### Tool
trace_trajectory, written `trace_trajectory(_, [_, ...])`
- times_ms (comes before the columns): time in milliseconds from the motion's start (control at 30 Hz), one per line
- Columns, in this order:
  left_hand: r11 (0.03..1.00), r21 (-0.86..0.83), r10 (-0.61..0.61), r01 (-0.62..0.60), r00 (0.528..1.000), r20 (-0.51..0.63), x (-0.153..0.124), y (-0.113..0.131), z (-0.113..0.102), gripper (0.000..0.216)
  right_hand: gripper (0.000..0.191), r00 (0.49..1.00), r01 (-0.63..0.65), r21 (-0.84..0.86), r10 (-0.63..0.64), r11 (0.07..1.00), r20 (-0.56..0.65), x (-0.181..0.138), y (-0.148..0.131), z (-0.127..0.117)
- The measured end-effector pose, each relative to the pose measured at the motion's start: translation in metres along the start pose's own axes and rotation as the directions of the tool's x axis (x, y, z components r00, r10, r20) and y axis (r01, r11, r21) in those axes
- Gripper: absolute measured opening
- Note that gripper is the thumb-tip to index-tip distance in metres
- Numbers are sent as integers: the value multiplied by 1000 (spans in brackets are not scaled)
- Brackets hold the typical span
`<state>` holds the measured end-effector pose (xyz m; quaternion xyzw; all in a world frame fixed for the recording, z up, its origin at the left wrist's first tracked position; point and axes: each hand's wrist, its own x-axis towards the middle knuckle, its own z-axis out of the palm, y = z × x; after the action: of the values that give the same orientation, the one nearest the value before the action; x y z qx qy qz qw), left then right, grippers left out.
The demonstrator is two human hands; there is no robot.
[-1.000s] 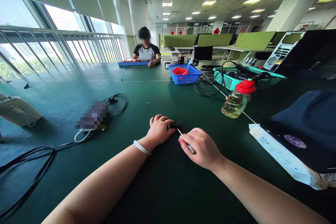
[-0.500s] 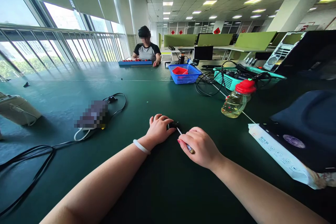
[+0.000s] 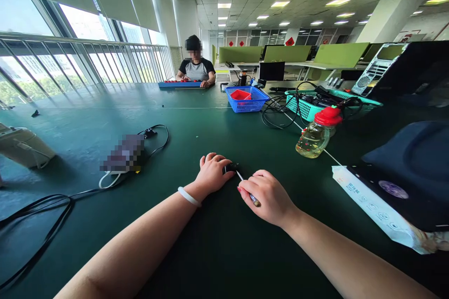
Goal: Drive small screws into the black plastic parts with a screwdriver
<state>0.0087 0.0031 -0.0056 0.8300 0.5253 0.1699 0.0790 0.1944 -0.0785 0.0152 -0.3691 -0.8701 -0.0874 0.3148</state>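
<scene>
On the dark green table [image 3: 196, 261], my left hand [image 3: 212, 174] is closed on a small black part [image 3: 230, 167], its thumb and fingers steadying it against the tabletop. Much of that part is hidden under my fingers, so I cannot make out its kind. My right hand [image 3: 268, 198] grips a screwdriver [image 3: 240, 175] with a thin metal shaft and a brownish handle end. The tool is tilted, and its tip reaches the near edge of the black part; whether it touches, I cannot tell.
A red-lidded bottle [image 3: 315, 135], a wipes packet [image 3: 375, 210] and a dark bag [image 3: 414, 163] are on the right. Farther back stand a blue basket [image 3: 246, 103] and a green basket [image 3: 303, 108] of cables. Black cords [image 3: 52, 201] lie left. Another person [image 3: 198, 70] sits opposite.
My hands, the screwdriver and the black part stay nearly in place. Across the table, the other person's hands have shifted toward the blue tray with red pieces.
</scene>
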Motion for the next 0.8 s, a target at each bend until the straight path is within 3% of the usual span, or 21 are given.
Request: trace_trajectory(800, [1000,-12,5,-5,1000,10,-1,0,-1,36,23,999,-54,14,54,998,0,-1,6,-2])
